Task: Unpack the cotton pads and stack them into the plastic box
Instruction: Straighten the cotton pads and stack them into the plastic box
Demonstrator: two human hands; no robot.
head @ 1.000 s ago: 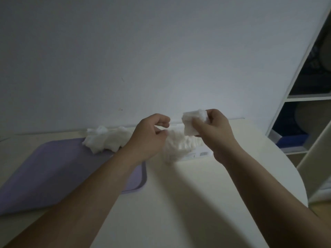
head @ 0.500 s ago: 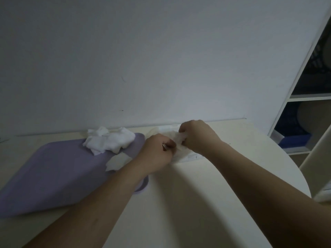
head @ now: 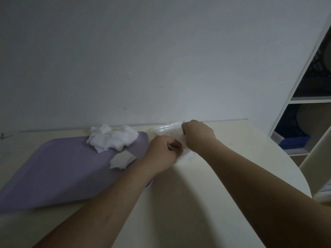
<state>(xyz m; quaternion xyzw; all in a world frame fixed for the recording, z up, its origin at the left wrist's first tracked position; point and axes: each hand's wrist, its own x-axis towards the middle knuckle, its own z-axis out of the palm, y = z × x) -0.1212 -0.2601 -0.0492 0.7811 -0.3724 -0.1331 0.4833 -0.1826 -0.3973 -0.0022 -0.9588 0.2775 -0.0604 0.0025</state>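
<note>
A clear bag of white cotton pads (head: 169, 132) lies on the table by the wall, mostly hidden behind both hands. My left hand (head: 162, 152) has curled fingers and pinches the bag's near edge. My right hand (head: 198, 136) grips the bag from the right, fingers tucked into it. A loose heap of white cotton pads (head: 112, 137) sits on the far end of a lilac tray (head: 53, 169), and a single pad (head: 121, 159) lies just in front of the heap. No plastic box can be made out.
The cream table (head: 206, 203) has a rounded right edge and meets a white wall at the back. A white shelf unit (head: 304, 108) with dark and blue items stands to the right.
My right hand came down from holding a pad in the air to the bag. A single pad now lies on the tray. Since half a second ago both hands have barely moved.
</note>
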